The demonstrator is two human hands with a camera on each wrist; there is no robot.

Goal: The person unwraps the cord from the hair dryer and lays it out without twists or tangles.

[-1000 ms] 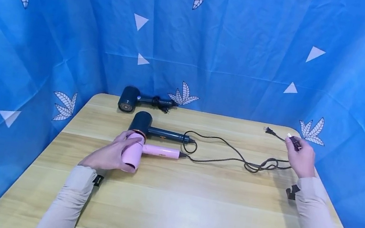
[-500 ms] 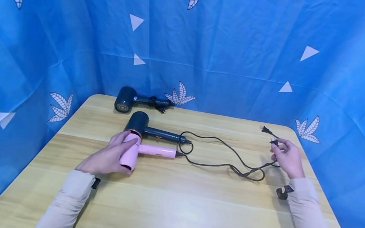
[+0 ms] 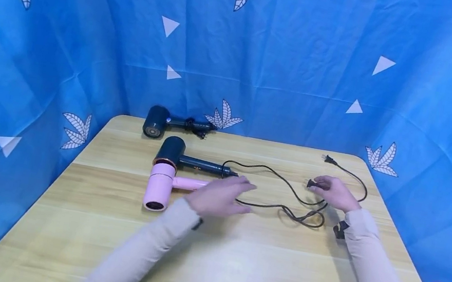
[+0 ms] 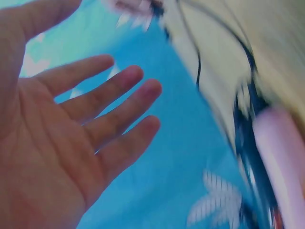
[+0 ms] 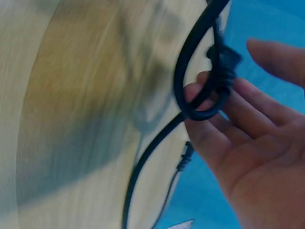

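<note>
My left hand is over the handle end of the pink hair dryer, hiding part of it. In the left wrist view its fingers are spread and the palm holds nothing. The pink dryer lies on the table against a dark hair dryer with a copper-coloured ring. At the right, my right hand holds a black plug above the table. Seen from the right wrist, fingers curl under the plug's looped cord, with the thumb held apart.
Behind lies another dark hair dryer, its cord bundled at the handle. A second black plug rests near the back right edge. Tangled cords cross the wooden table. Blue patterned cloth encloses the back and sides.
My left hand has let go of the pink dryer and moved right over its handle. The right hand has come left with its plug, drawing the cord along.
</note>
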